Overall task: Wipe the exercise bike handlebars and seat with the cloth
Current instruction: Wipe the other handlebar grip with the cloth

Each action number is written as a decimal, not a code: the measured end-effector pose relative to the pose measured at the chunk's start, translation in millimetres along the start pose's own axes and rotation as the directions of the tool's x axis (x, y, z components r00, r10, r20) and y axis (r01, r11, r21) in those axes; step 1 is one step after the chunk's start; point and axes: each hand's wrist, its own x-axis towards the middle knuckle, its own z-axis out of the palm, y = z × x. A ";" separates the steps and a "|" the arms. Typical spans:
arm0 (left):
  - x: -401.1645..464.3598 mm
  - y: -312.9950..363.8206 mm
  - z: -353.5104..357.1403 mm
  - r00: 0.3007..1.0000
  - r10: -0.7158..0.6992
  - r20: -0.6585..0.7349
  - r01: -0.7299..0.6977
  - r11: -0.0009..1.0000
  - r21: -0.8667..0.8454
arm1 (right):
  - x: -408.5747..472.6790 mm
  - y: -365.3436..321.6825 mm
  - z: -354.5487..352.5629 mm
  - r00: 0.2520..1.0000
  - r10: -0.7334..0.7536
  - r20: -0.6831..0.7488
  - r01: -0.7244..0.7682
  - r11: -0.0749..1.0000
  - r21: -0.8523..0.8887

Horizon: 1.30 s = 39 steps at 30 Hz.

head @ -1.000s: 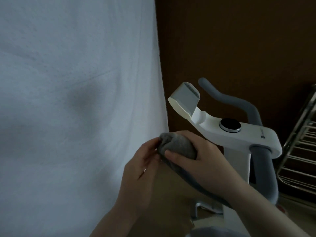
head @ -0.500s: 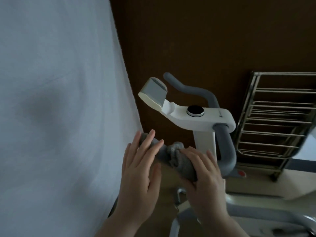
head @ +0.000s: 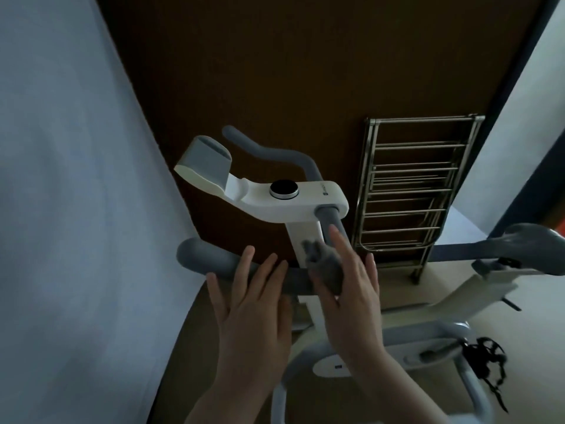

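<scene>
Far left, a pale white fabric sheet (head: 61,209) fills the side of the view, hanging down to the floor. Next to it, a dark brown wall panel (head: 275,71) behind the bike. The near grey padded handlebar (head: 211,260) of the white exercise bike runs from its rounded end at the sheet's edge toward the centre. My left hand (head: 253,313) lies over this bar, fingers spread wide and flat, fingertips touching the grey padding, gripping nothing. Above it, the white plastic console arm (head: 293,198) with its round black dial (head: 283,188) and, at its left tip, a grey-lined holder cup (head: 208,157); the far grey handlebar (head: 269,153) curves up behind. Right of my left hand, the small bunched grey cloth (head: 325,267) sits on the near bar where it bends up toward the console. My right hand (head: 351,295) presses the cloth against the bar, fingers extended and loosely splayed rather than curled; cloth is pinned under the palm and fingers, part of it showing at the thumb side. Further right, a folded metal drying rack (head: 419,185) leans against the brown wall. Beyond that, the grey bike seat (head: 526,243) on its white post, well apart from both hands and the cloth. Lower right, a black pedal strap (head: 483,359) beside the white frame.
</scene>
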 end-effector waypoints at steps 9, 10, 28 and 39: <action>8.0 23.5 6.6 0.995 -0.073 0.065 0.069 0.996 0.058 | 5.3 13.6 0.2 0.907 0.411 -0.090 -0.296 0.776 0.557; 8.7 26.0 8.6 0.995 -0.084 0.063 0.080 0.995 0.058 | 3.9 10.0 2.1 0.870 0.488 -0.070 -0.335 0.690 0.641; 50.7 101.8 62.8 0.898 -0.428 -0.100 0.440 0.876 0.198 | 79.7 72.1 -22.4 0.641 0.442 0.627 -0.767 0.393 0.507; 60.8 118.8 66.1 0.837 -0.534 -0.118 0.546 0.805 0.232 | 102.9 98.9 -22.6 0.896 -0.146 0.419 -0.011 0.937 0.350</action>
